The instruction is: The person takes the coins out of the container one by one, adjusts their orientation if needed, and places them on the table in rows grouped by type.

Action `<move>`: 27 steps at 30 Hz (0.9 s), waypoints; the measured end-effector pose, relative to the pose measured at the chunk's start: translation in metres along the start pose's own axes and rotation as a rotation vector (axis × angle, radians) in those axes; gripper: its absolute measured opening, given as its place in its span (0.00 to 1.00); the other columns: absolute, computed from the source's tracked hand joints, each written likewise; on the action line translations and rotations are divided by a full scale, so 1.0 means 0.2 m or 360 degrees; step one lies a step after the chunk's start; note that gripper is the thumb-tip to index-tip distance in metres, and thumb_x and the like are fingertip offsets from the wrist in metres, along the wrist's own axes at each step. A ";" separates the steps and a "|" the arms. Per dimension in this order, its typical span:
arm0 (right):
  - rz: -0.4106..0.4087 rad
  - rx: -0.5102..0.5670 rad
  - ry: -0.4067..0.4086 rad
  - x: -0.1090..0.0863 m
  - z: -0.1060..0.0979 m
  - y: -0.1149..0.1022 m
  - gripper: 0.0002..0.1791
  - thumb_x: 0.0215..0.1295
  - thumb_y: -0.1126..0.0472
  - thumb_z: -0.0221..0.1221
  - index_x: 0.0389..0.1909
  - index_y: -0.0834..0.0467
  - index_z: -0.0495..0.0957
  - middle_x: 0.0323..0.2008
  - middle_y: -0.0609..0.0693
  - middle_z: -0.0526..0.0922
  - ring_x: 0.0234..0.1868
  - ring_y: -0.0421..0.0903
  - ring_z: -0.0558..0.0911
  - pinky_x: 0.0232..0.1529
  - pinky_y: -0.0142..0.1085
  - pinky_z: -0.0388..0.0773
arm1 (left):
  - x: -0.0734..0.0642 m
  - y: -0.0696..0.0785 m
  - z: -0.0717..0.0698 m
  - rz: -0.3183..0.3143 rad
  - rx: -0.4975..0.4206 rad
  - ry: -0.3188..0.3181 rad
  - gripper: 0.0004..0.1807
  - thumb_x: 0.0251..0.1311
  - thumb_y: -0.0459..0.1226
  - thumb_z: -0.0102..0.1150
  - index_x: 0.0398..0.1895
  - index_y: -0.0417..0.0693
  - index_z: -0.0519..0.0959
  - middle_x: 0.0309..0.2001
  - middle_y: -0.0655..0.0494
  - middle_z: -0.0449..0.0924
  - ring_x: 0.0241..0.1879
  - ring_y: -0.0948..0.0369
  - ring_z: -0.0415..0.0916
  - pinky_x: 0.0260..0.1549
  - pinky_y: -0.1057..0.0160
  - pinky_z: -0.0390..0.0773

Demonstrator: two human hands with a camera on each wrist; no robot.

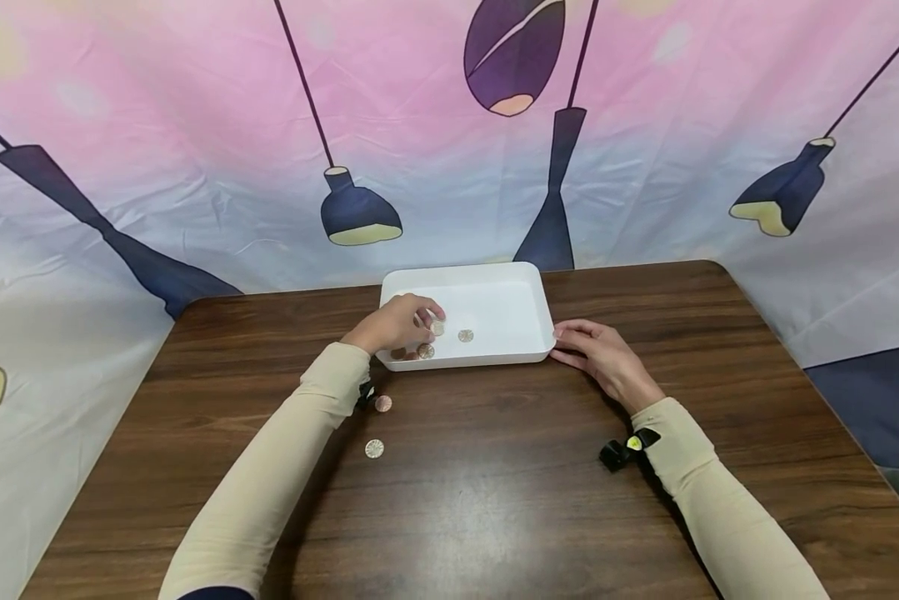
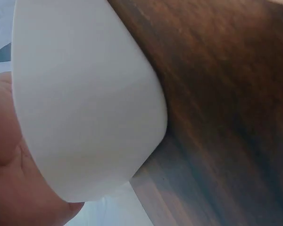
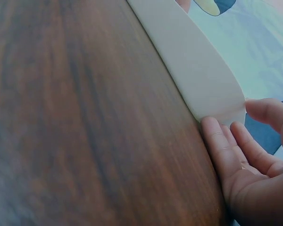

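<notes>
A shallow white tray (image 1: 494, 308) stands at the far side of the table. Over its left part, my left hand (image 1: 400, 323) reaches in and pinches a coin (image 1: 438, 327) between thumb and fingertips. More coins lie on the tray floor: a silvery coin (image 1: 466, 336) toward the middle and a coin (image 1: 426, 352) below the fingers. In the left wrist view, the tray wall (image 2: 89, 103) hides the fingertips. My right hand (image 1: 602, 354) touches the tray's near right corner from outside. The right wrist view shows its fingers (image 3: 221, 146) extended against the wall.
Two coins lie on the wooden table before the tray: a coppery coin (image 1: 383, 403) beside the left wrist and a silvery coin (image 1: 374, 448) nearer. Behind the table hangs a patterned cloth (image 1: 434, 125). A black wrist device (image 1: 616, 455) sits at the right cuff.
</notes>
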State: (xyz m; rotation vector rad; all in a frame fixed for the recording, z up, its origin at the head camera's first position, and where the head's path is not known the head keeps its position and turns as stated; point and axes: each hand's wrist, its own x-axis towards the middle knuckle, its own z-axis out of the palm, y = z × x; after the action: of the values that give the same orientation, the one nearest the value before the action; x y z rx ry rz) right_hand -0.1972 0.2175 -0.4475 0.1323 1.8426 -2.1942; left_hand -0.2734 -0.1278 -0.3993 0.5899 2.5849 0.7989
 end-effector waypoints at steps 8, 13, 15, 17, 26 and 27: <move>0.0013 0.0004 -0.0009 0.00 0.01 -0.01 0.20 0.79 0.64 0.58 0.64 0.71 0.70 0.54 0.53 0.78 0.50 0.40 0.84 0.59 0.36 0.82 | 0.00 -0.01 0.01 -0.0016 -0.0145 -0.0055 0.14 0.73 0.28 0.61 0.58 0.41 0.83 0.43 0.46 0.79 0.32 0.57 0.80 0.29 0.63 0.79; 0.0015 0.0002 0.0003 0.00 0.00 -0.01 0.22 0.80 0.65 0.57 0.66 0.72 0.68 0.54 0.53 0.77 0.50 0.40 0.84 0.59 0.35 0.82 | 0.00 0.00 0.00 0.0041 -0.0097 -0.0040 0.13 0.70 0.29 0.64 0.56 0.44 0.83 0.43 0.46 0.82 0.35 0.56 0.81 0.31 0.62 0.79; 0.0012 0.0000 0.0000 0.00 0.01 -0.02 0.22 0.80 0.65 0.57 0.66 0.73 0.68 0.54 0.53 0.77 0.50 0.40 0.84 0.59 0.35 0.82 | -0.01 0.00 -0.01 0.0048 -0.0110 -0.0033 0.14 0.69 0.29 0.65 0.55 0.44 0.83 0.43 0.46 0.83 0.36 0.55 0.80 0.33 0.61 0.80; 0.0013 0.0001 0.0000 0.00 0.01 -0.02 0.21 0.80 0.65 0.57 0.66 0.73 0.68 0.54 0.53 0.77 0.50 0.40 0.84 0.59 0.35 0.81 | -0.02 0.01 -0.03 0.0062 -0.0143 -0.0028 0.15 0.68 0.29 0.66 0.56 0.44 0.82 0.44 0.46 0.84 0.37 0.55 0.81 0.35 0.61 0.80; 0.0037 -0.0013 -0.0009 -0.01 0.01 -0.02 0.22 0.79 0.63 0.58 0.66 0.72 0.69 0.55 0.52 0.77 0.51 0.40 0.84 0.60 0.35 0.81 | -0.14 0.01 -0.08 0.0220 -0.0375 0.0053 0.18 0.72 0.27 0.58 0.62 0.43 0.81 0.45 0.45 0.86 0.44 0.46 0.82 0.39 0.59 0.76; 0.0038 -0.0017 -0.0008 -0.01 0.01 -0.02 0.23 0.79 0.63 0.59 0.66 0.72 0.69 0.55 0.52 0.77 0.51 0.40 0.84 0.60 0.35 0.81 | -0.16 0.01 -0.08 0.0242 -0.0382 0.0064 0.18 0.73 0.27 0.58 0.63 0.43 0.81 0.45 0.45 0.85 0.44 0.45 0.82 0.40 0.59 0.76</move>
State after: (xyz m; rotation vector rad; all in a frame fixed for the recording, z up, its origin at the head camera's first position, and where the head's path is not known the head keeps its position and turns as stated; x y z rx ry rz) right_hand -0.1959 0.2173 -0.4429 0.1455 1.8399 -2.1667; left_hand -0.2530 -0.1494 -0.3786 0.7073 2.4510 1.1621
